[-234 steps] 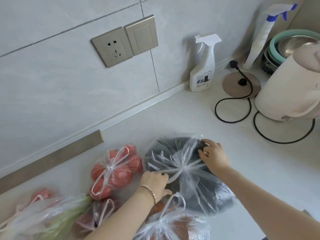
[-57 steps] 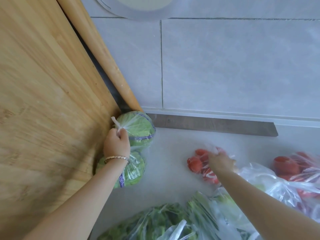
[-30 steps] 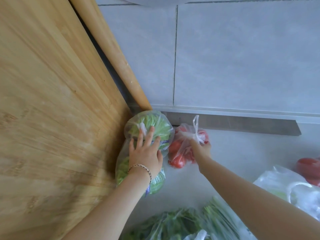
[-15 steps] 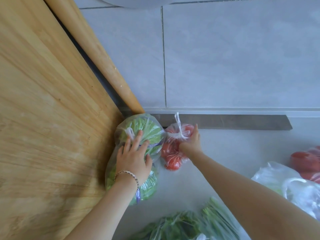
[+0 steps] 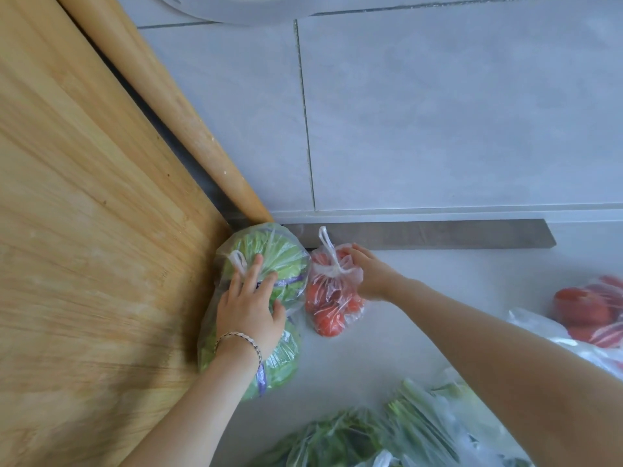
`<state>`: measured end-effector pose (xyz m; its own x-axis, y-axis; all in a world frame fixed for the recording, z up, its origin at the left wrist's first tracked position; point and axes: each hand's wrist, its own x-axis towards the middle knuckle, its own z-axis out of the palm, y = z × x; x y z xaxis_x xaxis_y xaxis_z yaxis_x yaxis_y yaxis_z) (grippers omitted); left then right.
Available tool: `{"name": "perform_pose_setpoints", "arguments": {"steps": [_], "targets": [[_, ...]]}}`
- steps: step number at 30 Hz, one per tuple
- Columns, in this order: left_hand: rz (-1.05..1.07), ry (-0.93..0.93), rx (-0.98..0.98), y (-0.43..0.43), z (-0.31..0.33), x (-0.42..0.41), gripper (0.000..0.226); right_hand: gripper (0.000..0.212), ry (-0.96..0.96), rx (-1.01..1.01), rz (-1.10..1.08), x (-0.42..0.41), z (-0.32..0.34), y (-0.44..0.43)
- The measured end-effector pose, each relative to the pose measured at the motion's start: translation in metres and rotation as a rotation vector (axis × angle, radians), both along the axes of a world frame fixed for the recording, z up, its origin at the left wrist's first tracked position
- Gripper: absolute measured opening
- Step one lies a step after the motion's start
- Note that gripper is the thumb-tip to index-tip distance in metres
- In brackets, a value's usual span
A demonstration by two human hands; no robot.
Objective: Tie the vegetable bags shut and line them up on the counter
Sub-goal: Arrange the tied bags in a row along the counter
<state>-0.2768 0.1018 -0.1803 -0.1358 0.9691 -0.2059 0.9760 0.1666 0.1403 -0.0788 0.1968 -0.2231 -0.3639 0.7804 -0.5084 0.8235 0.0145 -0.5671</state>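
A tied clear bag of green cabbage (image 5: 276,261) lies in the corner against the wooden board. My left hand (image 5: 247,305) rests flat on top of it, fingers spread. Right beside it sits a small knotted bag of red tomatoes (image 5: 328,305), touching the cabbage bag. My right hand (image 5: 369,274) cups the tomato bag's right side near its knot. More bags lie closer to me: leafy greens (image 5: 340,439), long green stalks (image 5: 435,429), and another tomato bag (image 5: 593,311) at the right edge.
A large wooden cutting board (image 5: 84,264) leans at the left, with a wooden rolling pin (image 5: 188,126) behind it. A grey strip (image 5: 438,234) runs along the foot of the tiled wall (image 5: 438,112). Pale counter (image 5: 438,274) shows between the bags.
My right hand has carried the small tomato bag left and set it down against the cabbage bag. My left hand went from gripping the cabbage bag's knot to lying flat on it.
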Motion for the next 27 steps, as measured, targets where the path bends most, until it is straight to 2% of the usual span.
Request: {"name": "perform_pose_setpoints", "arguments": {"steps": [2, 4, 7, 10, 12, 14, 17, 19, 21, 24, 26, 27], "targets": [[-0.015, 0.047, -0.005, -0.002, 0.001, 0.001, 0.045, 0.073, -0.089, 0.056, 0.041, 0.002, 0.016, 0.001], [-0.023, 0.099, -0.032, -0.004, 0.002, 0.006, 0.048, 0.059, -0.110, 0.090, 0.041, 0.006, 0.042, -0.008], [0.008, 0.205, -0.113, -0.007, 0.008, 0.015, 0.052, 0.039, -0.188, 0.062, 0.180, 0.019, 0.087, -0.036], [0.056, 0.262, -0.199, -0.014, 0.018, 0.040, 0.055, 0.043, -0.288, 0.102, 0.235, 0.058, 0.125, -0.073], [0.044, 0.292, -0.227, -0.021, 0.023, 0.056, 0.062, 0.051, -0.359, 0.200, 0.225, 0.087, 0.144, -0.090], [-0.022, 0.264, -0.226, -0.032, 0.025, 0.080, 0.067, 0.075, -0.454, 0.249, 0.178, 0.126, 0.156, -0.108], [-0.098, 0.138, -0.214, -0.045, 0.021, 0.110, 0.069, 0.108, -0.569, 0.123, 0.155, 0.171, 0.149, -0.130], [-0.146, 0.089, -0.226, -0.052, 0.017, 0.131, 0.070, 0.115, -0.592, 0.034, 0.154, 0.193, 0.129, -0.147], [-0.163, 0.042, -0.242, -0.057, 0.014, 0.145, 0.070, 0.101, -0.620, 0.062, 0.163, 0.206, 0.106, -0.154], [-0.159, -0.004, -0.257, -0.059, 0.011, 0.150, 0.068, 0.052, -0.639, 0.105, 0.185, 0.212, 0.081, -0.153], [-0.144, -0.014, -0.249, -0.060, 0.010, 0.151, 0.066, 0.028, -0.526, 0.123, 0.090, 0.212, 0.076, -0.150], [-0.132, -0.019, -0.235, -0.059, 0.009, 0.151, 0.066, 0.017, -0.426, 0.149, -0.028, 0.212, 0.076, -0.146]]}}
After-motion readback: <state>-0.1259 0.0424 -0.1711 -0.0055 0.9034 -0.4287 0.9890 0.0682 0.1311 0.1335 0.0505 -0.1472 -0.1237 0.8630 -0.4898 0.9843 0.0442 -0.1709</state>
